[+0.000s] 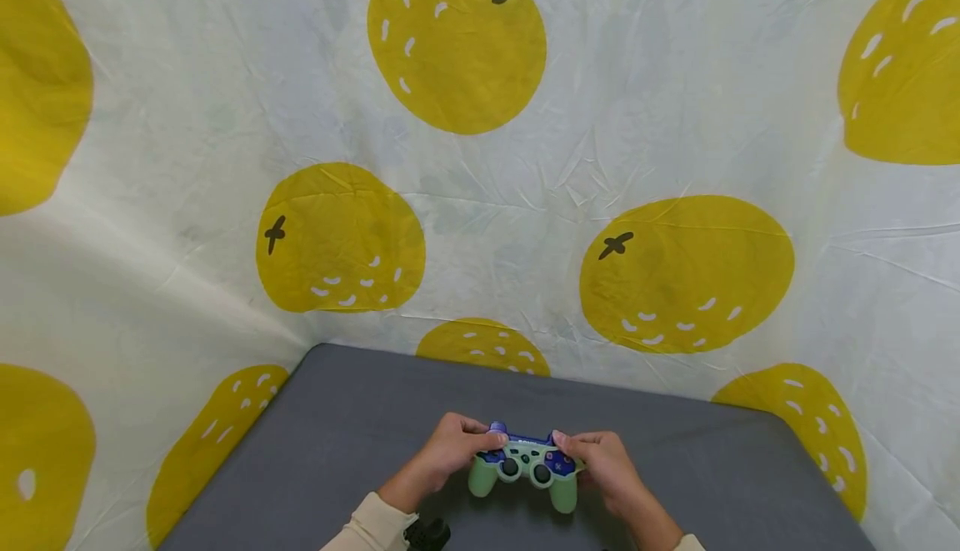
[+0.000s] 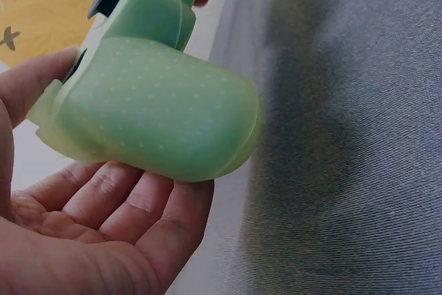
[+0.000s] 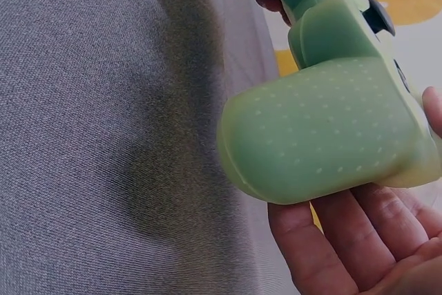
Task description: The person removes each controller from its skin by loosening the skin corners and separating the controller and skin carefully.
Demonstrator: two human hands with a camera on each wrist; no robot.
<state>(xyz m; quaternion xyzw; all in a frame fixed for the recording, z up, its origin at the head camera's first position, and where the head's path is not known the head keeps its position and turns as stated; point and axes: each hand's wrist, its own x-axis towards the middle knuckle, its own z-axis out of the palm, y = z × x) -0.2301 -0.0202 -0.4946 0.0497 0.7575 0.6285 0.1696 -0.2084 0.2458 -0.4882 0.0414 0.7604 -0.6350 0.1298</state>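
A blue game controller (image 1: 527, 458) sits in a pale green silicone sleeve (image 1: 482, 479), held a little above the grey surface. My left hand (image 1: 452, 449) grips its left side, thumb on the front by the direction pad and fingers behind. On the other side my right hand (image 1: 606, 466) pinches the upper right corner, thumb near the face buttons. Raised white dots cover the sleeve's left grip (image 2: 159, 105) and right grip (image 3: 318, 129). Along the outer edge by the left thumb, the sleeve stands out like a loose lip. Both black thumbsticks poke through the front.
Grey cloth covers the table (image 1: 360, 401) under the hands. Around it hangs a white curtain (image 1: 495, 226) printed with yellow fruit. A small black object (image 1: 427, 533) shows beside the left cuff.
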